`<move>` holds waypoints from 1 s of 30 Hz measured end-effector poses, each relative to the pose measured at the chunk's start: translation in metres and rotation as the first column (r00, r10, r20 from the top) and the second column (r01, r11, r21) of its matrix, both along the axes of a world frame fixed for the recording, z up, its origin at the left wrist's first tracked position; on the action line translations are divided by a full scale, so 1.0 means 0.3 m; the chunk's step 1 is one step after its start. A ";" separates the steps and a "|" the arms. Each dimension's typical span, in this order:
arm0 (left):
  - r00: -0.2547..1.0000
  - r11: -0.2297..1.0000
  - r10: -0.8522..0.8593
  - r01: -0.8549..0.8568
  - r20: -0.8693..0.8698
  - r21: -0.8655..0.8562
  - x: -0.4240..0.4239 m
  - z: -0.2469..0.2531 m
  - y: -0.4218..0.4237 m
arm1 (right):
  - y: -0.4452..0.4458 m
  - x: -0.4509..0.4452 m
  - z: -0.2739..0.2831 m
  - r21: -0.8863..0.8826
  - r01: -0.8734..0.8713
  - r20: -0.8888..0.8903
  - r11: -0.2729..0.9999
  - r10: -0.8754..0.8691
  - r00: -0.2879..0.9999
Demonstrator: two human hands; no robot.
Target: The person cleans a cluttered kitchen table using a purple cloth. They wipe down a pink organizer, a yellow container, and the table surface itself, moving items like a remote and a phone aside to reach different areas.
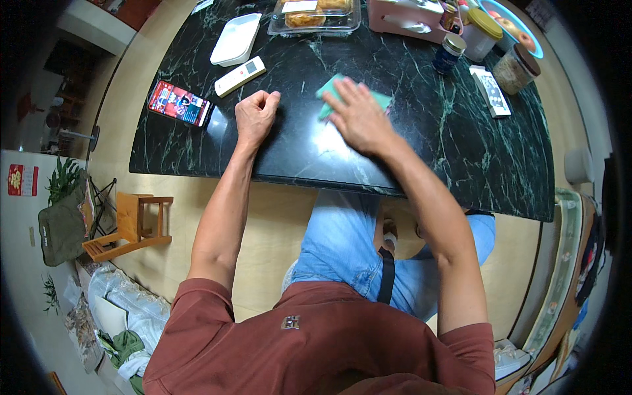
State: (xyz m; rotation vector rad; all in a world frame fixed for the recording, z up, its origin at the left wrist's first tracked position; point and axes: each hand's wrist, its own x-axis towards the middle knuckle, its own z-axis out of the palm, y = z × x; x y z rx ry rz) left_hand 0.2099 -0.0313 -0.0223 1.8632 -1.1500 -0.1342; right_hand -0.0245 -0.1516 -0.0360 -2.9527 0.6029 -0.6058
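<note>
My right hand (359, 116) is laid over a green cloth (379, 100), holding it against the dark marble tabletop (296, 153). The hand is slightly blurred, and its fingers and palm hide most of the cloth. To the left, my left hand (256, 116) is closed in a loose fist at the tabletop, with nothing visible in it. A white remote control (240, 76) lies just beyond that fist. Farther left is a smartphone (178, 102) with its screen lit.
A white plastic tray (236, 39) and a clear food box (316, 22) are at the back. On the right are a pink organizer (402, 22), a blue jar (448, 55), a brown-lidded jar (516, 69) and a white box (490, 92). A wooden stool (131, 217) is beyond the table's left side.
</note>
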 end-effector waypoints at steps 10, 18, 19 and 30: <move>0.996 0.989 -0.088 0.090 0.022 -0.117 -0.156 0.048 0.018 | 0.176 -0.204 0.083 0.180 -0.025 -0.010 0.983 0.027 1.000; 0.896 0.890 -0.414 0.436 0.163 -0.135 -0.363 0.014 -0.013 | 0.162 0.044 -0.011 0.450 -0.227 0.270 0.864 0.111 0.957; 0.891 0.889 -0.418 0.441 0.178 -0.119 -0.369 0.014 -0.002 | 0.175 0.034 -0.014 0.392 -0.215 0.324 0.895 0.085 0.942; 0.810 0.833 -0.552 0.546 0.198 0.088 -0.615 0.013 0.152 | 0.299 -0.290 0.047 0.373 -0.166 0.146 0.913 0.119 0.982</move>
